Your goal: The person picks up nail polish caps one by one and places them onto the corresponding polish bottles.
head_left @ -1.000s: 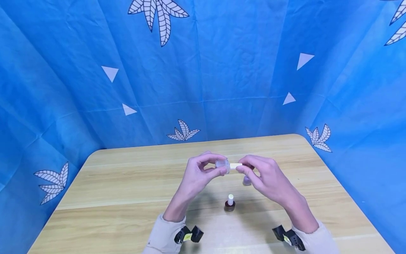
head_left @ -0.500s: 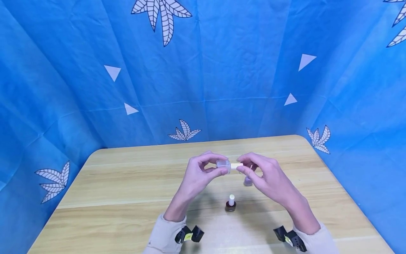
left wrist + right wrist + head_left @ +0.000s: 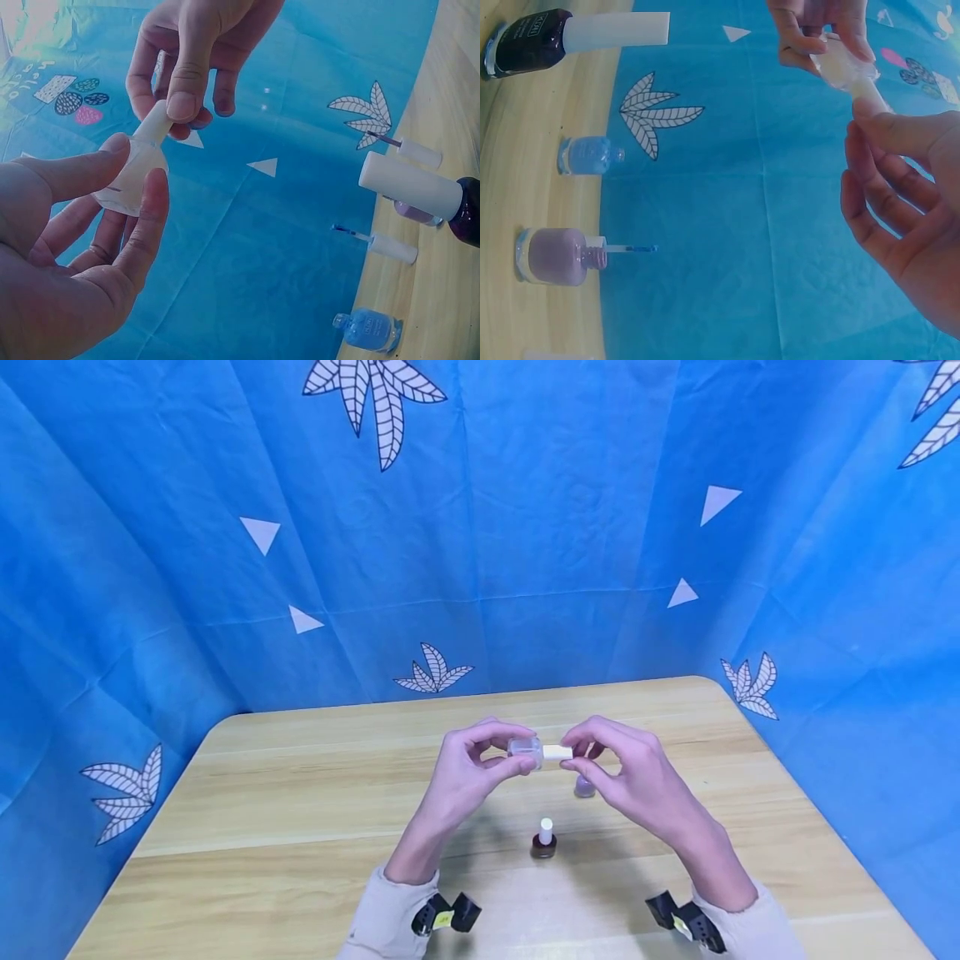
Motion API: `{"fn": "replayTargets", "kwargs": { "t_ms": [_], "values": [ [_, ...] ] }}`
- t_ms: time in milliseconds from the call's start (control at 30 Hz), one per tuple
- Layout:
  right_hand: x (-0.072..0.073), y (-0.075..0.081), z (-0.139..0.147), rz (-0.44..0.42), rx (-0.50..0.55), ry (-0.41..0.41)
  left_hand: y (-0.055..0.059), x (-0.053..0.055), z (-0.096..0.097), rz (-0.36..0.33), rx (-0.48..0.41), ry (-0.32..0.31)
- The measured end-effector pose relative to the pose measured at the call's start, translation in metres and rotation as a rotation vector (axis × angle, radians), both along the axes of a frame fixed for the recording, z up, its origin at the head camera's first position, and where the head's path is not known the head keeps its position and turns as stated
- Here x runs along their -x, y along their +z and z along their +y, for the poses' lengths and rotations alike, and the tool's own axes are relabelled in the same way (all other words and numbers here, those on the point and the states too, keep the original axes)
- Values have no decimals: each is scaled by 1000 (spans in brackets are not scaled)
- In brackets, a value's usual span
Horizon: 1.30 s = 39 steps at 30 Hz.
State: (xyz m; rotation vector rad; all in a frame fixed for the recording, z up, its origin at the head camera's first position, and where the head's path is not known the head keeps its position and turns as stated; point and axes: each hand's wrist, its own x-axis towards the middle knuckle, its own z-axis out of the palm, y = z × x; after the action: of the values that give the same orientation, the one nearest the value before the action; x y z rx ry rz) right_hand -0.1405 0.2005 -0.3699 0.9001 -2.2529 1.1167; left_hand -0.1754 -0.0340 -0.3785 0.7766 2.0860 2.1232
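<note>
My left hand grips the clear body of a nail polish bottle between thumb and fingers, raised above the table and lying sideways. From the other side, my right hand pinches its white cap with thumb and fingertips. Cap and neck meet in line in the left wrist view. Below the hands a dark nail polish bottle stands upright with its white cap on. Behind it, near the right hand, is a purple nail polish bottle, which appears uncapped in the right wrist view.
An uncapped blue nail polish bottle stands on the wooden table, hidden by the hands in the head view. Two white brush caps stand with their brushes up. A patterned blue cloth hangs behind the table.
My right fingers shift slightly around the white cap, and more of the cap's end shows now. The left hand and the bottle stay almost in place.
</note>
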Motion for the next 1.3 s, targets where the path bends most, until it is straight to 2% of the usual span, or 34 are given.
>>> {"fn": "replayTargets", "kwargs": {
  "t_ms": [267,567,867,1133,1300],
  "values": [
    [-2,-1,-1,-10,38,47,1,-1,1,-11,-12,-5],
    [1,-2,-2,23,-43,-1,0,0,0,-9,-5,0],
    [1,-3,-2,-50,-79,-12,1,0,2,-7,-21,-28],
    [2,-3,-1,-146,-51,-7,1,2,2,0,-9,2],
    [4,-2,-1,-42,-32,2,0,2,2,-9,-18,15]
  ]
}}
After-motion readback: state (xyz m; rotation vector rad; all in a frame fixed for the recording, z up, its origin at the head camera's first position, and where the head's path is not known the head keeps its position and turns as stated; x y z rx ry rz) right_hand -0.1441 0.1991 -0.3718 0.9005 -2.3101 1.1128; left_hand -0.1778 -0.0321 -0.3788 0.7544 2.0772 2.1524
